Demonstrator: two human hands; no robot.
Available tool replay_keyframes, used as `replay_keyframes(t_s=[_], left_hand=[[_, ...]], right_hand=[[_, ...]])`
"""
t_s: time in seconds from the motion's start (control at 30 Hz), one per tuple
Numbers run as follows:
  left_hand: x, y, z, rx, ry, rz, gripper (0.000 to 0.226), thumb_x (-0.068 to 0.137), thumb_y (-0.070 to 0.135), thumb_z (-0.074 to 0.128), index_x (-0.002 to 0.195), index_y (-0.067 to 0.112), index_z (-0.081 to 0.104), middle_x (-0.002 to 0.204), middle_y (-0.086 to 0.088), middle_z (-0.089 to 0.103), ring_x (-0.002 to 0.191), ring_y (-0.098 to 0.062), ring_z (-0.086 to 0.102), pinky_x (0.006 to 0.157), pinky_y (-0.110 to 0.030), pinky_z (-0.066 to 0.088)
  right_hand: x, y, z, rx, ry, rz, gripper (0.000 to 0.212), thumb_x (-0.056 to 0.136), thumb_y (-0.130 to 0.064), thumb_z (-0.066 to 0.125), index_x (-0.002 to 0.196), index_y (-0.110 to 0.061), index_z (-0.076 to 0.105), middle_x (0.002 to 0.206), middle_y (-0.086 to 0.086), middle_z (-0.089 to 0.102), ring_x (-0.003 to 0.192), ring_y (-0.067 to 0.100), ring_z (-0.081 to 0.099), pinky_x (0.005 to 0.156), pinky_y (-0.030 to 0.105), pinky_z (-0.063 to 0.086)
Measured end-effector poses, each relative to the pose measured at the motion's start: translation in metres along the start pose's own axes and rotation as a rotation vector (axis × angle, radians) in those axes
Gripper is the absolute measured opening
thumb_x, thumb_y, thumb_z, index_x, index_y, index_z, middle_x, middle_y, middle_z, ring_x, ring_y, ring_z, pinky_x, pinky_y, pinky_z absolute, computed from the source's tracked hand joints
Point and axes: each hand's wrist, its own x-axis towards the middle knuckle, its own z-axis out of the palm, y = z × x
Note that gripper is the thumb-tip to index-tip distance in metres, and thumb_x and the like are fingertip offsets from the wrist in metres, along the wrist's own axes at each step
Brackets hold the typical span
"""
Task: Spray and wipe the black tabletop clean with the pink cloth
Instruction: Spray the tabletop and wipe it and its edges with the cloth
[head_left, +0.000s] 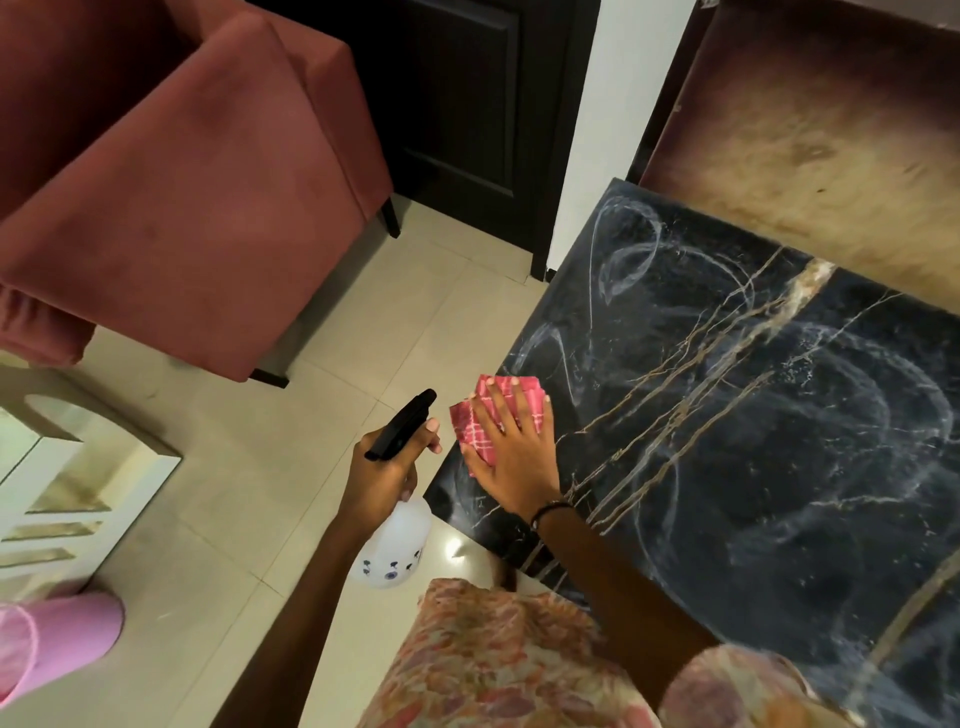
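The black tabletop (753, 415) was the largest thing before you, one dark marbled slab with gold veins, its long edge running from the near corner by your body away toward the wall; its right and near parts were cut off by the picture's edge. Pale curved smears lay across much of it. To the left, on the tiled floor (322, 467), stood one dusty-red armchair (182, 208), partly out of view at the top and left. A pink object (47, 639) in the lower left corner was too cropped to identify.

You pressed your right hand (511, 452) flat on the one pink cloth (483, 410), fingers straight and spread, pointing away from you. The cloth, checked with white lines, lay folded at the tabletop's left edge, near its near-left corner, with its left part overhanging that edge; your palm hid its lower part. A dark band circled that wrist.

Your left hand (387, 467) gripped the neck of the one spray bottle (392, 551), fingers curled round it, held over the floor just beside the tabletop's left edge. Its black nozzle (402, 426) pointed away from you and rightward, toward the cloth; its translucent body hung below your fist, the neck hidden.
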Motion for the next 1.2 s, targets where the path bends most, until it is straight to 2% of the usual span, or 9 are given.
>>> replay_keyframes(t_s=[0.17,0.33,0.5,0.63,0.73,0.83,0.9,1.07,1.2], left_hand=[[0.001,0.006,0.002,-0.026,0.013,-0.019,0.022,0.093,0.028,0.057,0.084,0.046,0.066,0.077,-0.004,0.067,0.032,-0.010,0.035,0.040,-0.019,0.033],[0.005,0.010,-0.001,0.003,0.003,-0.027,0.015,0.093,0.027,0.055,0.086,0.037,0.063,0.080,-0.005,0.068,0.033,-0.007,0.039,0.039,-0.019,0.036],[0.008,0.008,-0.003,-0.022,-0.020,-0.034,0.014,0.090,0.034,0.058,0.085,0.045,0.067,0.077,-0.002,0.068,0.035,-0.013,0.036,0.039,-0.020,0.033],[0.010,0.008,-0.003,-0.052,-0.027,-0.029,0.015,0.086,0.039,0.060,0.085,0.053,0.068,0.079,-0.008,0.067,0.035,-0.014,0.033,0.040,-0.022,0.031],[0.013,0.009,-0.002,-0.065,-0.027,-0.028,0.007,0.084,0.044,0.066,0.079,0.047,0.069,0.079,-0.028,0.062,0.034,-0.015,0.033,0.039,-0.021,0.031],[0.017,0.011,0.000,-0.052,-0.040,-0.018,0.011,0.088,0.037,0.062,0.080,0.039,0.069,0.078,-0.014,0.066,0.034,-0.013,0.034,0.041,-0.021,0.031],[0.020,0.012,0.000,-0.045,-0.049,-0.015,0.010,0.089,0.034,0.060,0.083,0.033,0.068,0.078,-0.007,0.067,0.035,-0.012,0.035,0.041,-0.021,0.032],[0.028,0.011,0.001,-0.024,-0.053,-0.019,0.032,0.084,0.042,0.058,0.093,0.012,0.068,0.080,-0.001,0.069,0.035,-0.011,0.039,0.040,-0.020,0.035],[0.031,0.012,0.004,-0.033,-0.059,-0.014,0.038,0.079,0.046,0.058,0.093,0.012,0.068,0.080,-0.003,0.069,0.035,-0.010,0.039,0.039,-0.020,0.035]], right_hand=[[-0.066,0.010,0.011,0.054,0.030,-0.158,0.063,0.092,-0.065,0.029,0.141,-0.028,0.042,0.148,0.000,0.042,0.141,0.024,0.032,0.116,0.058,0.015],[-0.049,0.065,0.004,-0.075,0.017,-0.055,0.069,0.087,-0.065,0.032,0.144,-0.027,0.033,0.151,0.007,0.037,0.142,0.032,0.028,0.112,0.062,0.020],[0.022,0.049,-0.010,-0.086,-0.011,0.103,0.075,0.084,-0.068,0.022,0.147,-0.027,0.030,0.155,0.009,0.029,0.143,0.036,0.023,0.112,0.065,0.014],[0.029,0.009,-0.002,-0.077,-0.014,0.020,0.070,0.089,-0.066,0.020,0.148,-0.028,0.028,0.156,0.007,0.027,0.145,0.033,0.019,0.113,0.065,0.010],[-0.005,-0.009,0.008,-0.031,0.007,-0.074,0.067,0.089,-0.064,0.030,0.145,-0.027,0.033,0.153,0.005,0.033,0.144,0.031,0.023,0.113,0.065,0.012],[-0.047,0.003,0.014,-0.009,0.034,-0.138,0.061,0.090,-0.064,0.034,0.139,-0.029,0.043,0.146,0.002,0.046,0.139,0.026,0.034,0.116,0.059,0.015],[-0.060,0.029,0.014,-0.046,0.025,-0.130,0.062,0.090,-0.065,0.032,0.140,-0.030,0.041,0.148,0.003,0.043,0.142,0.028,0.029,0.115,0.059,0.013],[-0.025,0.085,-0.004,-0.105,0.015,0.059,0.070,0.090,-0.068,0.017,0.149,-0.029,0.016,0.157,0.011,0.023,0.145,0.033,0.013,0.113,0.062,0.014],[0.035,0.072,-0.012,-0.079,0.009,0.232,0.078,0.083,-0.069,0.020,0.150,-0.029,0.020,0.157,0.010,0.023,0.144,0.038,0.019,0.113,0.063,0.004]])
